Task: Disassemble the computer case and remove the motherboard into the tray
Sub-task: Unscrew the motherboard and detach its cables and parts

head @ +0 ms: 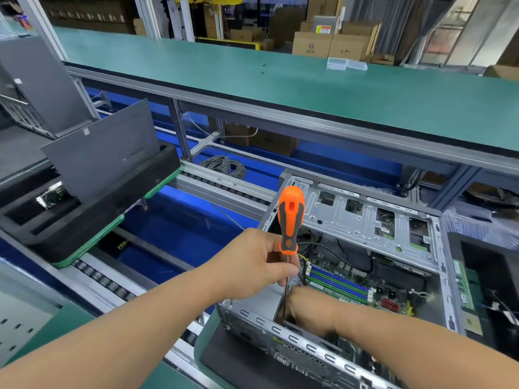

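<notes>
Open computer case (362, 265) lies on its side at lower right, side panel off, motherboard (351, 284) still inside w/ blue and green RAM slots showing near the middle. Left hand (252, 268) pinches the screwdriver (290, 220) betw. thumb and fingers, right at the base of the orange/grey handle; tool stands roughly upright, thin shaft running down into the case's near-left corner. Right hand (311, 310) is down inside the case beside the shaft tip, just at the near edge of the board; fingers hidden behind the case wall and the back of the hand, so can't tell if it's gripping anything. Silver drive cage (365, 217) spans the far side of the case, black cables under it. To the left on the roller conveyor (224, 183), a black foam tray (92, 214) on a green carrier holds a grey case panel (104, 153) standing on edge in a slot. Another black tray (488, 282) sits just right of the case, a green board strip at its left edge. Long green workbench (309, 80) runs across the back, cardboard boxes (334, 43) beyond it; a coil of grey cable (224, 165) lies below the bench.
</notes>
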